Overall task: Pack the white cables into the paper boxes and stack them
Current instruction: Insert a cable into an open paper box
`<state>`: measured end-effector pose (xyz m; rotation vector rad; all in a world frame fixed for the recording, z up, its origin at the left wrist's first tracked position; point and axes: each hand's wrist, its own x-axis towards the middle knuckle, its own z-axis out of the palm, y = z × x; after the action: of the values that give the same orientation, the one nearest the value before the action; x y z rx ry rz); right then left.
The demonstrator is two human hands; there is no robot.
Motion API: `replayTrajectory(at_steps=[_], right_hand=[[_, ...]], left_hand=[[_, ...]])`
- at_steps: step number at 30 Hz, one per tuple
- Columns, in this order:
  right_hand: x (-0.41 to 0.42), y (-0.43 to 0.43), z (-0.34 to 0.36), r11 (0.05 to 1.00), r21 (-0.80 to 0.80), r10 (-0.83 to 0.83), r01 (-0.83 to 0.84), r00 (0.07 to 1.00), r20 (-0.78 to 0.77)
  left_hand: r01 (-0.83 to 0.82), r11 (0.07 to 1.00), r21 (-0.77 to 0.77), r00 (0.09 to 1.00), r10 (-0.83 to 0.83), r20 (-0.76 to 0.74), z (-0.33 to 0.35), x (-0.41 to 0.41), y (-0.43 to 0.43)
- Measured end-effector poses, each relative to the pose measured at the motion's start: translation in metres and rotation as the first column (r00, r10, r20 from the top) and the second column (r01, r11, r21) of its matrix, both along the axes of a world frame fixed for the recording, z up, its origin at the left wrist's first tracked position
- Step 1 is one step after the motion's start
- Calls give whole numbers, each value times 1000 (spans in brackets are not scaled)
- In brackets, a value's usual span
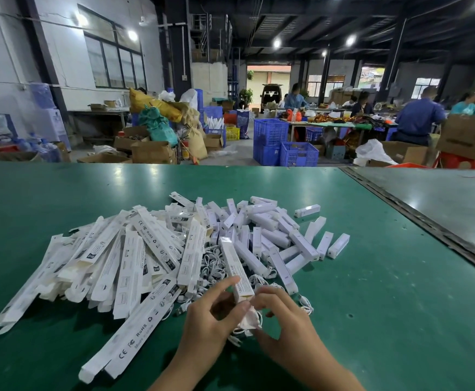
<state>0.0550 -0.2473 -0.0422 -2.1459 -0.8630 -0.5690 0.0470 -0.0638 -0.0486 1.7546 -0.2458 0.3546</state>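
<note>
We had one paper box (237,268) in hand over the green table (372,292), our left hand (211,320) pinching its near open end with thumb and forefinger, while our right hand (281,325) closed its fingers on a bundled white cable (248,320) just at the box mouth, not yet pushed in. A fair share looked done: a heap of closed boxes (273,235) lay beyond, loosely piled rather than stacked. Much remained, we judged: flat unfolded boxes (123,263) fanned out at left, and loose cables (213,263) lay tangled between the two heaps
</note>
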Motion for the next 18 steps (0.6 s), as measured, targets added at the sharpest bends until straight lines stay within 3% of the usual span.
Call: replayTrajectory(at_steps=[12, 18], right_hand=[[-8, 5, 6, 982, 146, -126, 117, 990, 58], [1, 4, 3, 983, 172, -96, 62, 976, 195]], left_hand=[[-7, 1000, 7, 999, 8, -46, -3, -3, -5], [-9, 1000, 1, 999, 9, -32, -2, -4, -7]])
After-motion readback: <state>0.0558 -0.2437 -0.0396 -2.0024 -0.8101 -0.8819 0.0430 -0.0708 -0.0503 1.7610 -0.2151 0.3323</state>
